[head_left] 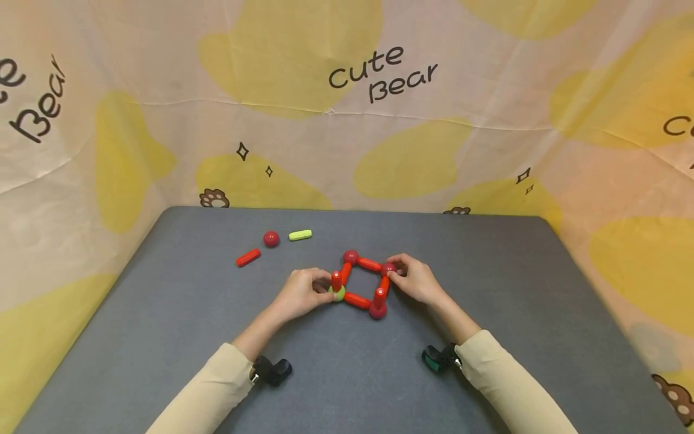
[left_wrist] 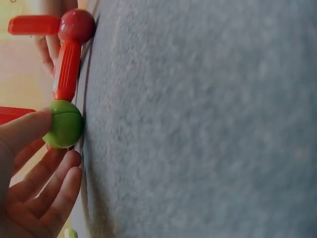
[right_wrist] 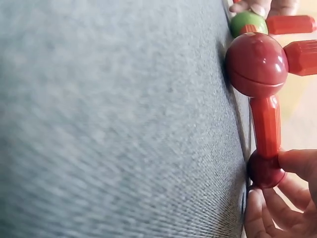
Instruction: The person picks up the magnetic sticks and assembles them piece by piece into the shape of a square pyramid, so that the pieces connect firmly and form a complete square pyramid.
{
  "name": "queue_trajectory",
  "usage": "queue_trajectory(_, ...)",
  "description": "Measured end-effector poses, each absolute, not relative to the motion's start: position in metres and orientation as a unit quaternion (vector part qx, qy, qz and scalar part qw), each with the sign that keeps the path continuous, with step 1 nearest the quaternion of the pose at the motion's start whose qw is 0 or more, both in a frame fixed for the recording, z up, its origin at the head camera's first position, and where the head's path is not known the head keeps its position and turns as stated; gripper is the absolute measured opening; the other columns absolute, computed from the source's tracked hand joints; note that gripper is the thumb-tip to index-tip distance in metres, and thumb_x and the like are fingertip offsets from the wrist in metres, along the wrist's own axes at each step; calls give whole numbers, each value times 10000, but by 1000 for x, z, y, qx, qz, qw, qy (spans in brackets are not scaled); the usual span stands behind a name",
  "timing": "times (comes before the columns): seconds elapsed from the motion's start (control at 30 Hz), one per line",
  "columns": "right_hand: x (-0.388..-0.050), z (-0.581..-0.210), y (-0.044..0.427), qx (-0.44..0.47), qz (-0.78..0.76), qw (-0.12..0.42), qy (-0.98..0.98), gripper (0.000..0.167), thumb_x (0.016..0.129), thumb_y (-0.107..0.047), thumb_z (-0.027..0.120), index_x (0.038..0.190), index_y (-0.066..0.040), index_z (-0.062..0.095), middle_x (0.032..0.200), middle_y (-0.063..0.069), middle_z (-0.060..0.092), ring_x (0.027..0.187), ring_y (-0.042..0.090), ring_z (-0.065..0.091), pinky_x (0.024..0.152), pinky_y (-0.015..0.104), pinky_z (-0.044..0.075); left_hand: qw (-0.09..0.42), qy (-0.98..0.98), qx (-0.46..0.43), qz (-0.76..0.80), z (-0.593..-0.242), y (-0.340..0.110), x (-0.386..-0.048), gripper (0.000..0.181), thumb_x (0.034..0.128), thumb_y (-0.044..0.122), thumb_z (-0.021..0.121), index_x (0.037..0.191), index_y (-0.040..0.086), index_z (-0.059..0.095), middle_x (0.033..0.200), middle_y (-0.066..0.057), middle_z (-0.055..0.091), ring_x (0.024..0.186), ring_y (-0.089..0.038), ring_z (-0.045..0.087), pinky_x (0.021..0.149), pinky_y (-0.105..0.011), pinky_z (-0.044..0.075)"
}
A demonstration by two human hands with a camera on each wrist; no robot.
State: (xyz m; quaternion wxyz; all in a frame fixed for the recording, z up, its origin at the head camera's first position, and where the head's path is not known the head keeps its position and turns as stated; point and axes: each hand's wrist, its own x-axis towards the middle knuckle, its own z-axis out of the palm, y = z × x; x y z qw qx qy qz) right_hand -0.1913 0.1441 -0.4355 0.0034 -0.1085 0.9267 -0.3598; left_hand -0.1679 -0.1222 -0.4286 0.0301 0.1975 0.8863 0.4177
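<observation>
A four-sided frame of red rods and balls lies flat on the table. Its left corner is a green ball (head_left: 339, 295), which my left hand (head_left: 300, 293) pinches between thumb and fingers. At the opposite corner my right hand (head_left: 417, 279) grips a red ball (head_left: 388, 268), also seen as the dark red ball (right_wrist: 266, 171) in the right wrist view. One short red rod (head_left: 336, 279) stands upright on the green ball. Another upright rod (head_left: 380, 296) rises from the near red ball (head_left: 378, 311). A further red ball (head_left: 351, 257) forms the far corner, untouched by either hand.
Loose pieces lie beyond my left hand: a red rod (head_left: 248, 258), a red ball (head_left: 271, 239) and a yellow-green rod (head_left: 300, 235). The grey table (head_left: 184, 313) ends at a printed cloth backdrop (head_left: 303, 144) behind and at both sides.
</observation>
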Motion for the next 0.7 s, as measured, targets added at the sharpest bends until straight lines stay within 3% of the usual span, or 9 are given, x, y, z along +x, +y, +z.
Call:
queue_trajectory(0.43, -208, -434, 139, -109, -363, 22, 925, 295, 849, -166, 634, 1134, -91, 629, 943, 101, 667, 789, 184, 608, 631, 268, 447, 17, 893, 211, 396, -428, -113, -158, 218, 699, 150, 783, 899, 130, 699, 833, -15, 669, 653, -46, 627, 598, -190, 496)
queue_trajectory(0.7, -216, -430, 135, -106, -373, 52, 920, 316, 864, -179, 620, 1168, -94, 608, 1039, 132, 655, 821, 202, 623, 668, 297, 467, 8, 902, 217, 374, -428, -108, -155, 204, 691, 179, 789, 866, 148, 690, 779, 19, 642, 640, -32, 597, 601, -199, 481)
